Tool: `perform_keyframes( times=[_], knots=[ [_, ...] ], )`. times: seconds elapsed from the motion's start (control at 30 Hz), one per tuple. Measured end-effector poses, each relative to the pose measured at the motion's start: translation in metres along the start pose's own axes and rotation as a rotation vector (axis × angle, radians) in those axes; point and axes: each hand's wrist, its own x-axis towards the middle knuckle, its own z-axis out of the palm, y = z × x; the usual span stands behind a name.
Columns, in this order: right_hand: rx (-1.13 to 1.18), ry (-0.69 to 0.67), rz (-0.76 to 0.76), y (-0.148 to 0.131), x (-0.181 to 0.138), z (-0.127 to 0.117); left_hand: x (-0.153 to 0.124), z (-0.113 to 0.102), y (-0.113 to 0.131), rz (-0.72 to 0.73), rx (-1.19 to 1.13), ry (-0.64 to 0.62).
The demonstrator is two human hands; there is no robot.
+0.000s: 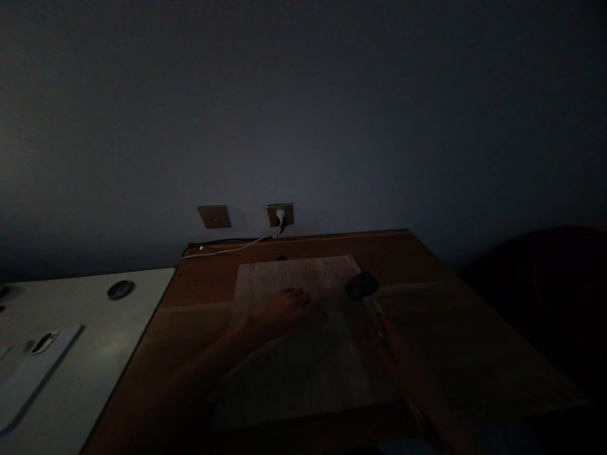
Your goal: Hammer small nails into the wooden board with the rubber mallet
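The scene is very dim. A pale wooden board [303, 278] lies on a brown wooden table [427, 303]. My left hand [284, 308] rests on the board with its fingers pinched round a small dark nail-like thing [323, 312] standing on the wood. My right hand [396, 351] is wrapped round the handle of a hammer, whose dark head [361, 285] hovers at the board's right edge, just right of the nail. The board's near part and both forearms sink into shadow.
A white table [85, 354] stands at the left with a flat pale sheet [33, 373] and small dark round things on it. On the wall behind are a switch plate [214, 216] and a socket [280, 215] with a white plug and cable.
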Motion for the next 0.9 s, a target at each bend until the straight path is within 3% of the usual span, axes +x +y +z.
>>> perform_keyframes(
  times=[0.17,0.3,0.73,0.9],
  knots=[
    [0.041,-0.021,-0.001,0.004,0.007,-0.001,0.084,0.033,-0.026,-0.372,-0.486,0.224],
    [0.080,-0.074,0.025,0.005,0.006,-0.003,0.128,0.058,-0.034,-0.471,-0.598,0.254],
    [0.210,-0.054,0.030,0.005,0.008,-0.008,0.125,0.068,-0.038,-0.402,-0.598,0.226],
    [0.299,-0.112,0.112,-0.002,0.017,-0.020,0.127,0.069,-0.039,-0.387,-0.570,0.232]
  ],
)
